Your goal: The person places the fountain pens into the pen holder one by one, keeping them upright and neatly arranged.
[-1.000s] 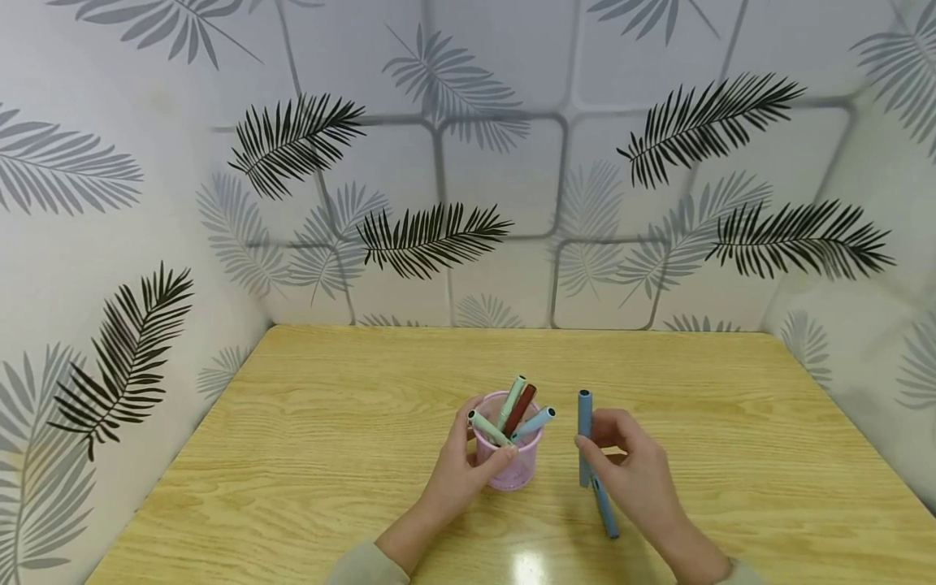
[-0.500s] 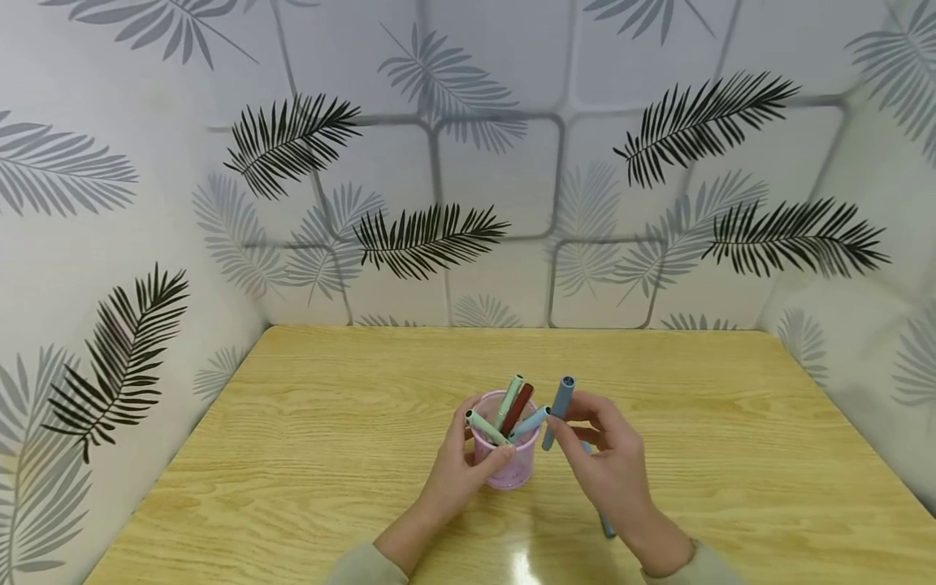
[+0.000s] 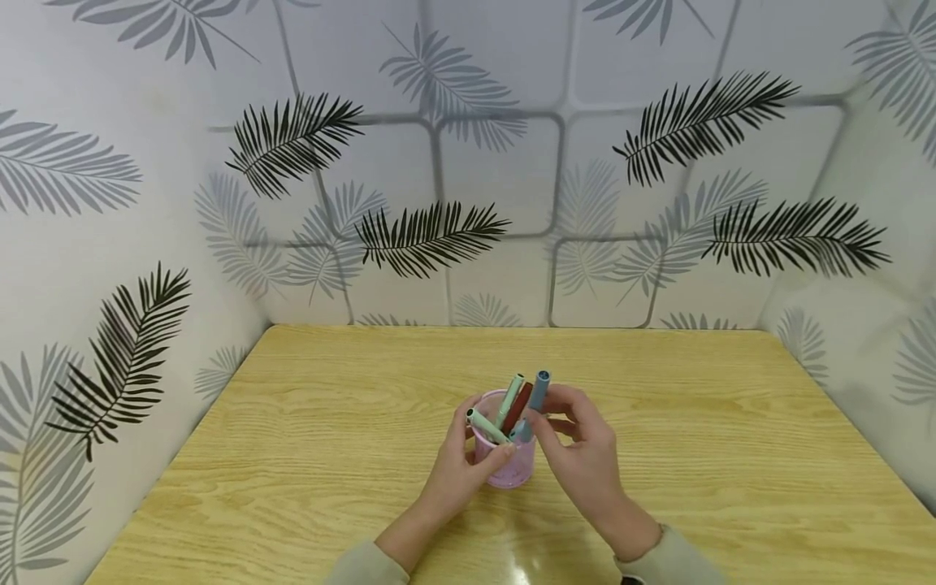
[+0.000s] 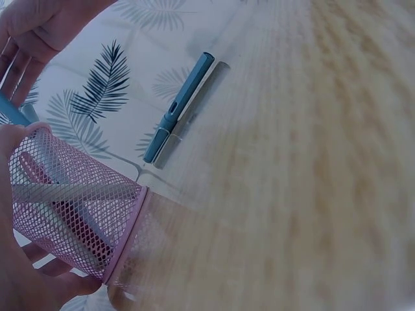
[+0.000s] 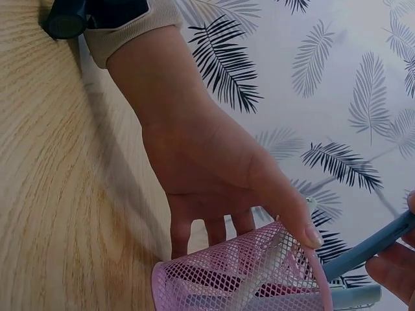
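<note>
My left hand holds a pink mesh pen cup, its thumb on the rim. Between right-hand fingers and thumb is a dark blue pen, slanted, its lower end at the cup's mouth. In the right wrist view this blue pen slopes down to the rim, pinched by the right hand. Standing in the cup are a pale green pen, a leaning green pen and a dark red pen. The right hand partly hides a light blue one.
Another teal pen lies on the table beside the cup in the left wrist view; the right arm hides it from the head camera. The wood-grain table meets leaf-patterned walls at the back and sides.
My right hand has carried the dark blue pen leftward from beside the cup to its mouth, tilting it on the way. The left hand and cup have stayed put.
</note>
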Action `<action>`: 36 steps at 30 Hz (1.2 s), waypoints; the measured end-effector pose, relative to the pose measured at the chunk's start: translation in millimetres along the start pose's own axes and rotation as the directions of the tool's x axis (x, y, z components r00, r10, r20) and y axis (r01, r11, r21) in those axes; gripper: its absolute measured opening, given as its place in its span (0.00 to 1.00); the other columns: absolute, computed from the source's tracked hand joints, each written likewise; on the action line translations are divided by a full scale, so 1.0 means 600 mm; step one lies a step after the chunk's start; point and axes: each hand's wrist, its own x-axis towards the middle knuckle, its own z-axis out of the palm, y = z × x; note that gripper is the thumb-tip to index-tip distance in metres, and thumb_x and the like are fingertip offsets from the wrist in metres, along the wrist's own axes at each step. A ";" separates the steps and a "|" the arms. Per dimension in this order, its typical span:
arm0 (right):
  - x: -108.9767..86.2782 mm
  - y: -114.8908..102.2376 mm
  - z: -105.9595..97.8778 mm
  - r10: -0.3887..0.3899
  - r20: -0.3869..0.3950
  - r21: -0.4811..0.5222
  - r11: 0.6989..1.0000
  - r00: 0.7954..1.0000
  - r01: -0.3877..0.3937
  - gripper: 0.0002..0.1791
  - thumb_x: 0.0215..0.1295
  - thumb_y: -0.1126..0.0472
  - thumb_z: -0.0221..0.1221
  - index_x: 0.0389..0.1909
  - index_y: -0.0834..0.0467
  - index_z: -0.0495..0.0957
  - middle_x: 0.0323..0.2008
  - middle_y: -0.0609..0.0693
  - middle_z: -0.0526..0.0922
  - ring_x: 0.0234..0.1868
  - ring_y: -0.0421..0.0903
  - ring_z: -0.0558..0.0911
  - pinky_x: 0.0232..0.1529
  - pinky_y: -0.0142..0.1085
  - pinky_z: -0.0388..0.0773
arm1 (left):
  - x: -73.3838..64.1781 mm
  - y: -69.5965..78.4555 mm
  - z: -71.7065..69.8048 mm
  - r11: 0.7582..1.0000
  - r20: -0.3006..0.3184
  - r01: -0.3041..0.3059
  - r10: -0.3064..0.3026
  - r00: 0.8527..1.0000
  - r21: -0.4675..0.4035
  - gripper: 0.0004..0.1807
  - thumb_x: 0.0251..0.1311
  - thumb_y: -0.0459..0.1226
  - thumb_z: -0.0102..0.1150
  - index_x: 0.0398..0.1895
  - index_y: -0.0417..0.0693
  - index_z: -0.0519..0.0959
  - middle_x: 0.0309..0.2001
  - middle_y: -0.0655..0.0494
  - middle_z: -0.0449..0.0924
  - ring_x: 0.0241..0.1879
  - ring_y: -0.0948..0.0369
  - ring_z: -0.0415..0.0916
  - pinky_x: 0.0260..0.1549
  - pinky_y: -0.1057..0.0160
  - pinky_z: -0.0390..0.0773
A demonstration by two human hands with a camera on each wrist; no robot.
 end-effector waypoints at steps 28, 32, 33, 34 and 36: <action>-0.019 0.011 -0.003 -0.016 0.175 -0.160 0.986 0.984 0.045 0.18 0.48 0.75 0.66 0.41 0.62 0.76 0.38 0.50 0.80 0.35 0.50 0.81 0.30 0.32 0.80 | 0.002 0.001 0.002 1.000 0.011 -0.022 0.023 1.000 -0.013 0.39 0.60 0.35 0.59 0.69 0.45 0.49 0.63 0.37 0.58 0.56 0.44 0.65 0.48 0.47 0.71; -0.023 0.015 -0.007 -0.024 0.167 -0.162 0.985 0.986 0.051 0.18 0.48 0.75 0.66 0.40 0.59 0.76 0.36 0.49 0.80 0.35 0.49 0.81 0.28 0.31 0.79 | 0.003 0.000 0.003 1.000 0.011 -0.013 0.013 1.000 -0.016 0.40 0.60 0.36 0.59 0.70 0.43 0.49 0.64 0.37 0.58 0.56 0.43 0.66 0.49 0.46 0.71; -0.023 0.015 -0.007 -0.028 0.164 -0.163 0.985 0.986 0.055 0.18 0.48 0.75 0.66 0.39 0.59 0.76 0.36 0.49 0.80 0.34 0.49 0.81 0.27 0.31 0.79 | 0.003 0.000 0.003 1.000 0.009 -0.013 0.013 1.000 -0.016 0.40 0.59 0.36 0.59 0.70 0.43 0.49 0.64 0.37 0.58 0.56 0.43 0.66 0.49 0.46 0.71; -0.024 0.017 -0.008 -0.035 0.160 -0.167 0.984 0.987 0.062 0.18 0.47 0.76 0.67 0.39 0.59 0.76 0.35 0.50 0.80 0.34 0.49 0.81 0.27 0.31 0.79 | 0.003 0.000 0.003 1.000 0.007 -0.013 0.013 1.000 -0.015 0.39 0.59 0.36 0.59 0.69 0.42 0.49 0.64 0.37 0.58 0.57 0.43 0.66 0.49 0.46 0.71; -0.024 0.018 -0.008 -0.046 0.149 -0.176 0.982 0.988 0.072 0.18 0.46 0.76 0.67 0.38 0.59 0.76 0.34 0.50 0.80 0.33 0.47 0.81 0.25 0.30 0.78 | 0.003 0.000 0.003 1.000 0.005 -0.013 0.013 1.000 -0.015 0.39 0.59 0.36 0.59 0.69 0.42 0.49 0.63 0.37 0.58 0.57 0.44 0.65 0.49 0.45 0.70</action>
